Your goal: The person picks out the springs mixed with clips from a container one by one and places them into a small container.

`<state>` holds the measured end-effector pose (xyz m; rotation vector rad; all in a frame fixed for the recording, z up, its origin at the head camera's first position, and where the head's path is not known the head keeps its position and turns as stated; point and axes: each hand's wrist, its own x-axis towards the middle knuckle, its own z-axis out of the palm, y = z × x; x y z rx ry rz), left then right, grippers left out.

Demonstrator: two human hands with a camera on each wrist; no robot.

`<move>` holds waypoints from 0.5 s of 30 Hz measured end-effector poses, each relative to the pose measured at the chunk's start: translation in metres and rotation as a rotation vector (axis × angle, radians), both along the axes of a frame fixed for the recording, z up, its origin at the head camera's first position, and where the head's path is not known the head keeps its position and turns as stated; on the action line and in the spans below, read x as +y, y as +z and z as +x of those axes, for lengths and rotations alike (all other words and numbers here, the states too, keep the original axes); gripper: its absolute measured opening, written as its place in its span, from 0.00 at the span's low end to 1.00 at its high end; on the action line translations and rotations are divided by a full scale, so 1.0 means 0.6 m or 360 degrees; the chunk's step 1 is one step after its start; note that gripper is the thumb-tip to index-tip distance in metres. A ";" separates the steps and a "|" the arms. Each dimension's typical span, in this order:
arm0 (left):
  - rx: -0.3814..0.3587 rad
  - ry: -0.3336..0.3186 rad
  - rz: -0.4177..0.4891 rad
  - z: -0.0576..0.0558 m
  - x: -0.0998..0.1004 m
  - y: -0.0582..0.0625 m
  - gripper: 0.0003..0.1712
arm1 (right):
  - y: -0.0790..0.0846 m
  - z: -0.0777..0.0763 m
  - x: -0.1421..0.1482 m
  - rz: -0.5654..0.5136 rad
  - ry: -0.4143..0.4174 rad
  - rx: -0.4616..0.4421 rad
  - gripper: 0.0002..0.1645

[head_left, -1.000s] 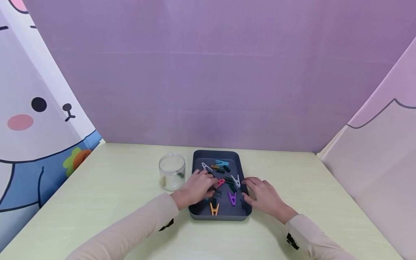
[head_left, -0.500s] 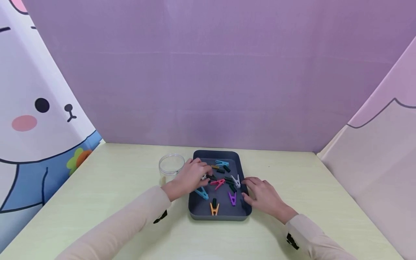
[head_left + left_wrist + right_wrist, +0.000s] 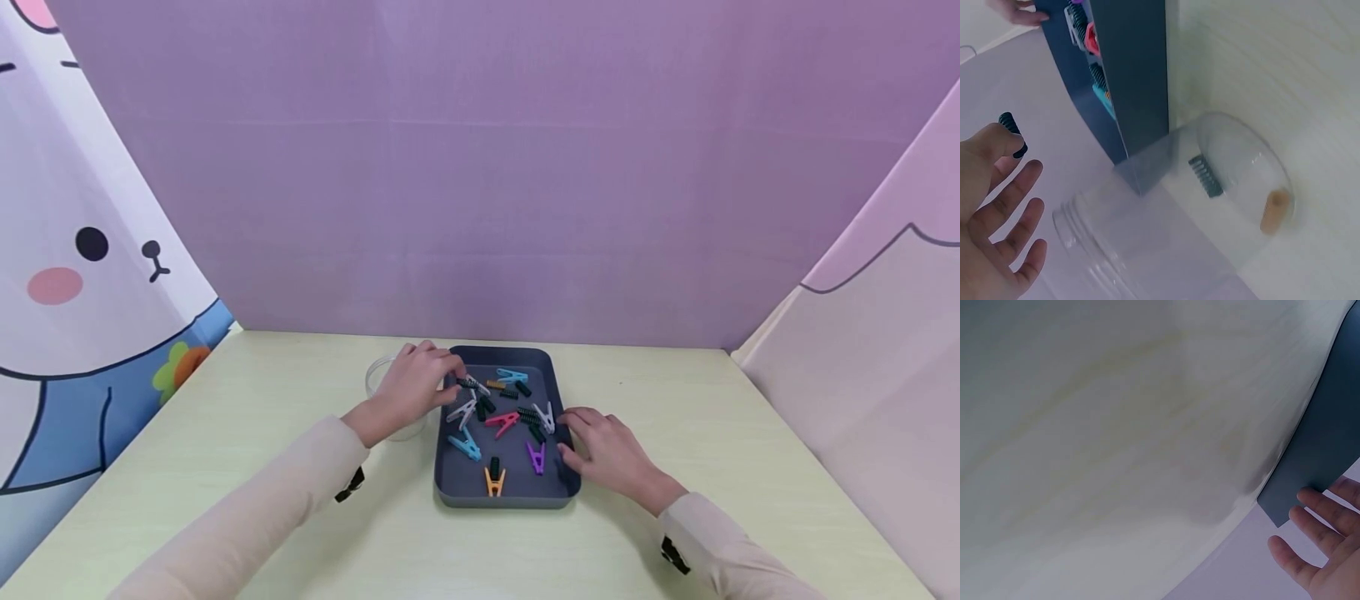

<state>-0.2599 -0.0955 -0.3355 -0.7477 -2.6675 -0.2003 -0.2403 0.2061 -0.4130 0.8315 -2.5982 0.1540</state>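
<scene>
One ribbed tube (image 3: 1010,123), seemingly light, stiff, best held mid-length, was pinched by fingers of the left hand (image 3: 412,383) near the jar (image 3: 1166,212); right hand (image 3: 611,454), fingers spread, empty, at the tray (image 3: 510,503).

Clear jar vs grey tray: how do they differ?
The jar is clear and round; the tray is dark grey and rectangular. The jar stands taller than the tray. The jar shows a green piece and a tan piece; the tray holds several colored clips and ribbed pieces. Both are open-topped, on the table.
</scene>
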 end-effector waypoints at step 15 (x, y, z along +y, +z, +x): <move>0.0151 0.0068 0.0125 -0.004 -0.068 0.007 0.06 | 0.001 0.001 -0.003 -0.0002 -0.0010 -0.0003 0.23</move>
